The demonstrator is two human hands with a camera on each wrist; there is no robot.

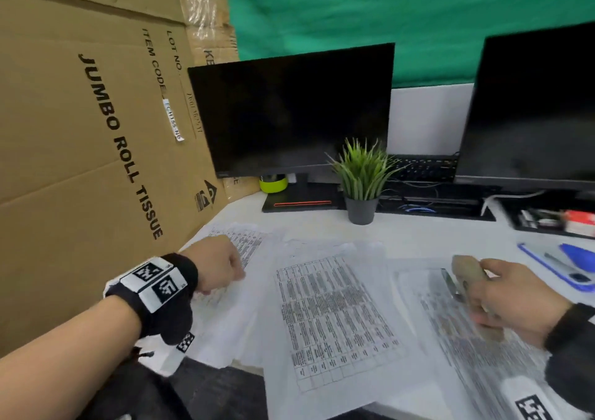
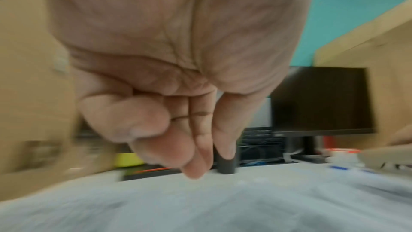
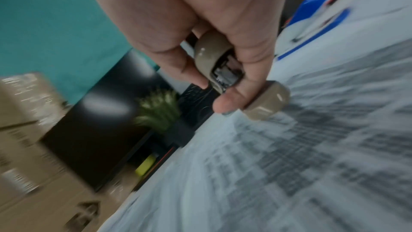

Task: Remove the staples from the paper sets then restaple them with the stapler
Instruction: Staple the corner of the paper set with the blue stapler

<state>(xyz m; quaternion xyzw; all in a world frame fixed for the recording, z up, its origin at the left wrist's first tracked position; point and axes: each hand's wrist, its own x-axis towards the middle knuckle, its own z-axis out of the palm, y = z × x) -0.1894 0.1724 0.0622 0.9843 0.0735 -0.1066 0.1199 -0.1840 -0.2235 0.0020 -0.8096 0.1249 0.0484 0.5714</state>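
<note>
Three printed paper sets lie on the white desk: a left set [image 1: 248, 242], a middle set [image 1: 335, 316] and a right set [image 1: 476, 355]. My right hand [image 1: 483, 294] grips a beige stapler [image 1: 465, 271] just above the right set; in the right wrist view the thumb and fingers [image 3: 254, 70] wrap round the stapler [image 3: 267, 100], whose metal inside shows. My left hand [image 1: 236, 274] hovers over the left set with fingers bent downward. The left wrist view shows its fingertips [image 2: 196, 168] close together over the paper [image 2: 223, 205] with nothing visible in them. No staple can be made out.
A potted plant [image 1: 362, 175] stands behind the papers, between two dark monitors [image 1: 289, 114] [image 1: 531, 107]. Cardboard boxes [image 1: 80, 130] wall off the left side. A blue tool on a blue-edged sheet [image 1: 576, 258] and a black tray [image 1: 547, 223] sit at the right. A lime cup [image 1: 273, 184] is under the left monitor.
</note>
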